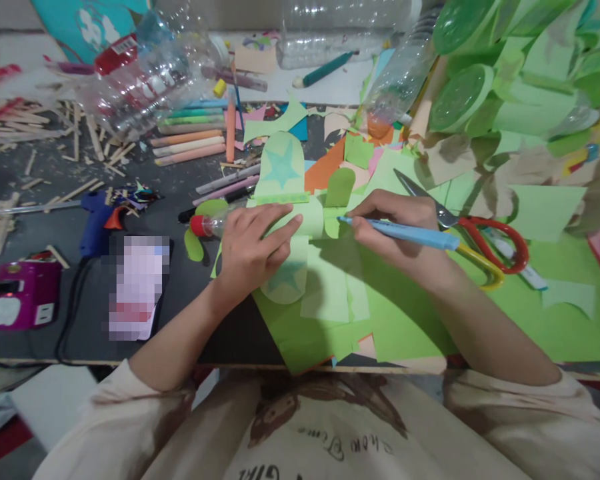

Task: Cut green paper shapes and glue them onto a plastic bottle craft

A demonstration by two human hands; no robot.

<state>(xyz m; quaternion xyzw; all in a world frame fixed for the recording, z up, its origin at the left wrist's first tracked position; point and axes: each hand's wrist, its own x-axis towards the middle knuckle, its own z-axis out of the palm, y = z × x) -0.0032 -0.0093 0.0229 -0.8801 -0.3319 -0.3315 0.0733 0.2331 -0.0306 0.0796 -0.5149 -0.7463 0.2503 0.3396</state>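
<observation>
Sticks (23,123): lay scattered over the dark table (190,333) at the far left.
Purple box (25,310): sat near the table's front edge, a cable running into its left side.
Glue gun (94,217): lay behind the phone, blue with an orange trigger.
Phone (140,287): lay to the right of the purple box, its screen blurred out.
Clear bottles (145,87): lay at the back, above the glue gun.
Markers (193,138): lay in a row behind the left hand.
Bottle (216,227): lay on its side at the middle, its red cap (197,225) to the left, a pale green wrap (311,217) around its body.
Left hand (253,247): rested on top of the bottle and wrap, fingers half open and slightly apart; whether they gripped it, I could not tell.
Wings (281,163): stuck out behind and in front of the wrap, each with a blue star.
Tab (332,225): stood just right of the wrap, light green and rounded.
Right hand (403,223): had its fingers closed around a blue marker (415,233), the tip at the tab's right edge; contact was unclear.
Scissors (487,243): lay spread beyond the right hand, one handle red, one yellow.
Green sheet (405,327): lay under the right forearm.
White pen (517,260): lay on the sheet, partly behind the red handle.
Green cups (463,97): sat among paper scraps at the back right.
</observation>
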